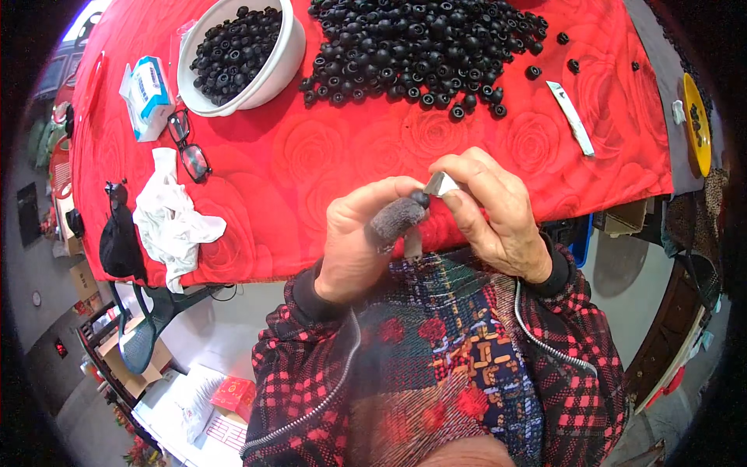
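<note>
Fingers of left hand (354,249), one in a grey fabric cot, pinch a small black rubber part (421,199); right hand (498,214) fingers grip a small metal blade (440,184) against it. Both held above near edge of desk (327,156), red rose-print cloth. Loose black parts (420,47) heaped beyond, more in white bowl (284,58).

This looks like a small home workshop or a piecework corner in a lived-in room. A table (327,148) in the upper half of the frame is covered with a red cloth printed with roses, and a heap of small black rubber parts (420,47) lies loose at upper centre, with more in a white bowl (264,70) at upper left. Household things sit along the left edge: eyeglasses (188,148), a crumpled white rag (173,218), a small carton (148,93). Cardboard boxes (132,366) and a bare floor fill the lower left.
</note>
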Action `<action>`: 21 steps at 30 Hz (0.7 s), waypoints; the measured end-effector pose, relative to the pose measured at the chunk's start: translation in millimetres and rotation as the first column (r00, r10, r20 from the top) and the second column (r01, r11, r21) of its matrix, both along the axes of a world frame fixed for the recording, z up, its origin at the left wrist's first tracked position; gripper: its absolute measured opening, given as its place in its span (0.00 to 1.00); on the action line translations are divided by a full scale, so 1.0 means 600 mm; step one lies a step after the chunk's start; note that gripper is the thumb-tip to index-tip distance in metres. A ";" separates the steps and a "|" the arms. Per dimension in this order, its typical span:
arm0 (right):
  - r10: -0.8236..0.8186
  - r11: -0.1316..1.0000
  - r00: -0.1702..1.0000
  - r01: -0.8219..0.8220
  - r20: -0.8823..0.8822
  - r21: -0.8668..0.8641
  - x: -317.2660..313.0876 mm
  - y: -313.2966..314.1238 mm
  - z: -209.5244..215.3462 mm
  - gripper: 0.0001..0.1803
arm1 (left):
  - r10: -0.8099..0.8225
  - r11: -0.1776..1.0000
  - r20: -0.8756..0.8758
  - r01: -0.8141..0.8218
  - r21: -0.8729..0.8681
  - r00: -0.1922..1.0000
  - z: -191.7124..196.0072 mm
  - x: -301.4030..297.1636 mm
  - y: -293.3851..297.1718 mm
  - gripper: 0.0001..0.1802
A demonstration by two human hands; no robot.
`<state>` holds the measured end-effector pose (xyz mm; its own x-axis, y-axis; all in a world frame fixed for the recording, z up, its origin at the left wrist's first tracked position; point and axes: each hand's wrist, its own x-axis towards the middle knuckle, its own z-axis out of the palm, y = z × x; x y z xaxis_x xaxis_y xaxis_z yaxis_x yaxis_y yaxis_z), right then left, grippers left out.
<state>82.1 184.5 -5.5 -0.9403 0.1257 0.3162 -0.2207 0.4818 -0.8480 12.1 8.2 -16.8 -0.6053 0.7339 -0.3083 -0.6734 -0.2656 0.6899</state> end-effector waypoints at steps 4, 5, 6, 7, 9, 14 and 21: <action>0.002 1.000 1.000 -0.002 -0.001 0.003 -0.002 0.001 -0.003 0.12 | 0.000 1.000 -0.012 0.001 0.004 1.000 -0.002 0.000 0.001 0.12; 0.004 1.000 1.000 -0.004 -0.001 0.004 -0.002 0.001 -0.003 0.12 | 0.001 1.000 -0.005 -0.001 0.006 1.000 -0.002 0.000 0.001 0.12; 0.007 1.000 1.000 -0.007 0.003 0.005 -0.002 0.001 -0.002 0.12 | 0.002 1.000 0.003 -0.002 0.008 1.000 -0.002 0.000 0.000 0.12; 0.009 1.000 1.000 -0.009 0.006 0.006 -0.002 0.001 -0.002 0.13 | 0.004 1.000 0.010 -0.004 0.011 1.000 -0.002 0.000 -0.001 0.12; 0.015 1.000 1.000 -0.015 0.003 0.008 -0.002 0.001 -0.002 0.13 | 0.013 1.000 0.000 -0.013 -0.009 1.000 -0.003 0.000 0.000 0.12; 0.039 0.999 0.999 -0.038 -0.014 0.025 0.000 0.006 -0.007 0.12 | -0.009 1.000 -0.008 0.009 -0.020 1.000 -0.004 -0.003 -0.001 0.12; 0.037 0.999 0.999 -0.037 -0.007 0.017 -0.001 0.007 -0.009 0.12 | 0.003 0.999 -0.012 -0.003 -0.040 1.000 -0.003 -0.004 0.000 0.12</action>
